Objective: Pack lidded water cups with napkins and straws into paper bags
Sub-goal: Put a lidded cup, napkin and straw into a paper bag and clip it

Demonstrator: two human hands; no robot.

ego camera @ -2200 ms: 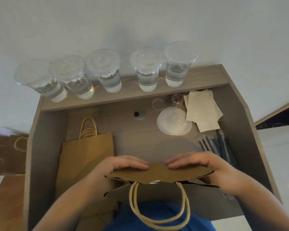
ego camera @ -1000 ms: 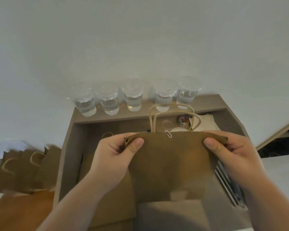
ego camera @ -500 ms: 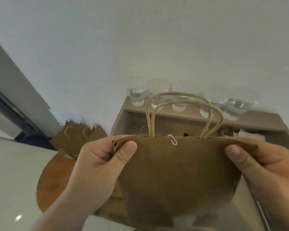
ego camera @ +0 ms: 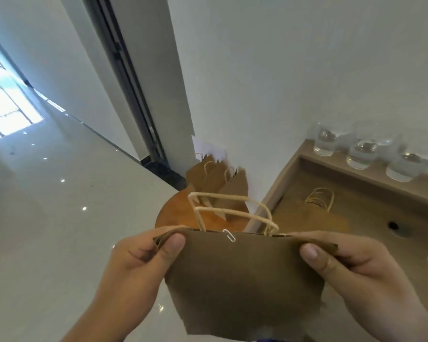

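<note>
Obs: both hands hold one brown paper bag (ego camera: 242,285) up in front of the body. The left hand (ego camera: 139,265) pinches the top left corner, thumb on the near face. The right hand (ego camera: 356,272) pinches the top right corner the same way. The folded mouth is fastened near the middle by a white paper clip (ego camera: 229,235), and the twine handles (ego camera: 232,208) stand upright above it. Contents hidden.

Key relation: the bag's top edge runs left to right between the hands. A round wooden stand (ego camera: 181,215) lies directly beyond it, slightly left, with other brown bags (ego camera: 218,178) leaning at the wall. The left hand is nearer the stand.

Water cups (ego camera: 361,154) sit on the desk shelf (ego camera: 381,178), well off to the right.

Judgement: this bag looks finished; setting it down probably means carrying it forward and left, kept upright
</note>
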